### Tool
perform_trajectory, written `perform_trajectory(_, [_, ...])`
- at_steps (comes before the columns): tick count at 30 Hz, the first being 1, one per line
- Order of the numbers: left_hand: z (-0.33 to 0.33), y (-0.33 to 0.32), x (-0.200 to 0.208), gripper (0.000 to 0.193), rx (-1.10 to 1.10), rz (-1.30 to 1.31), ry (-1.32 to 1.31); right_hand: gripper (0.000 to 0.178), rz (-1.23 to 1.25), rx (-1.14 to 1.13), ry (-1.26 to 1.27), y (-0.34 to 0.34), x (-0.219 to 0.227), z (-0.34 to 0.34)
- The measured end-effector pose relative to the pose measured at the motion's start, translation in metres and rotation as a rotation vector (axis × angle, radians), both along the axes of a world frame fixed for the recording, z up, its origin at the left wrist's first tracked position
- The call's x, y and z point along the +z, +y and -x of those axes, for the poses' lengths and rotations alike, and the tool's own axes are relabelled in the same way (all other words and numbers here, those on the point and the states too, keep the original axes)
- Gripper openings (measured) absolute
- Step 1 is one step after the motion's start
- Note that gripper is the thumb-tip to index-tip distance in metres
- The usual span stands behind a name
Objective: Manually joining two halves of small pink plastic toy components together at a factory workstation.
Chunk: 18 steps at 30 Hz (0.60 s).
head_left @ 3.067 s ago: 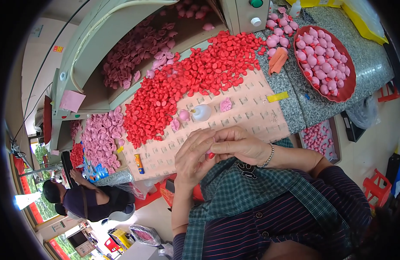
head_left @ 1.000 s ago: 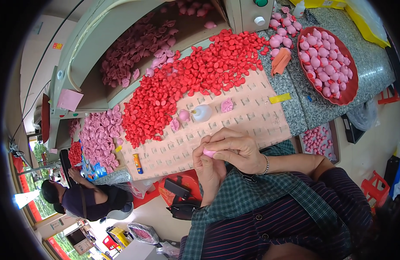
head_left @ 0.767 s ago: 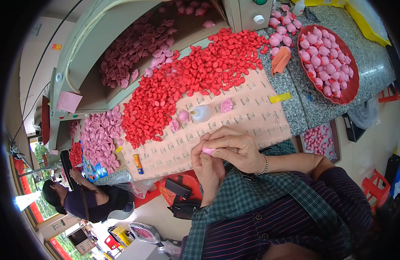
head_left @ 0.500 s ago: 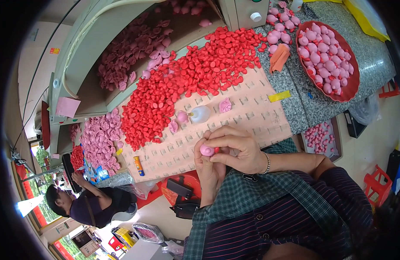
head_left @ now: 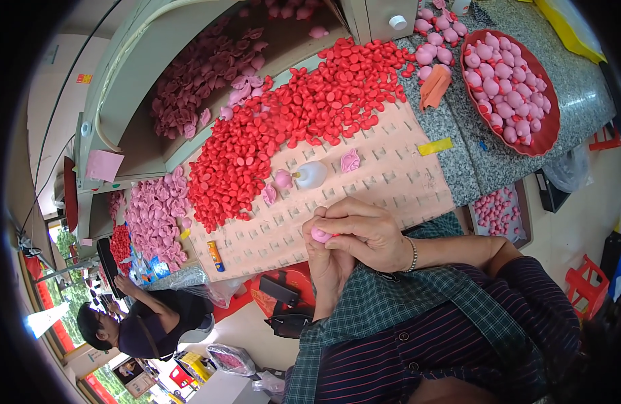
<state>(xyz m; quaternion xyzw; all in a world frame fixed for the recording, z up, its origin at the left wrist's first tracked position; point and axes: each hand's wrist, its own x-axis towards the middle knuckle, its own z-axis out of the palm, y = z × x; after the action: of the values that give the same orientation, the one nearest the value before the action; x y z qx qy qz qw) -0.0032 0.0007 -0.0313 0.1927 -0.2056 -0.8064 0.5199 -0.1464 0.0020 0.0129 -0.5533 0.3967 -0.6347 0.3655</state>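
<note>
Orange wall label (head_left: 84, 79) unreadable, pink piece (head_left: 320, 235) between left hand (head_left: 328, 268) and right hand (head_left: 376, 241).

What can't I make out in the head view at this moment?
- Pink piece, head view: its far side and underside, covered by the fingers.
- Left hand, head view: some fingertips, hidden behind the right hand.
- Red bowl, head view: its bottom, covered by pink balls.
- White bottle, head view: its top, cut off by the upper edge.
</note>
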Motion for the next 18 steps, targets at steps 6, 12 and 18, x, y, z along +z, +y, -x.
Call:
perform_trajectory(6, [-0.004,0.000,-0.015,0.036,0.082,0.041,-0.074,0.031,-0.024,0.003,-0.033,-0.001,-0.003,-0.002])
perform_trajectory(12, [0.001,-0.002,-0.004,0.038,0.099,-0.014,-0.057,0.029,-0.086,-0.008,-0.124,-0.002,0.000,-0.001])
perform_trajectory(18, [0.004,-0.001,-0.004,0.040,0.098,0.066,-0.007,0.028,-0.062,-0.029,-0.134,-0.001,-0.003,0.001])
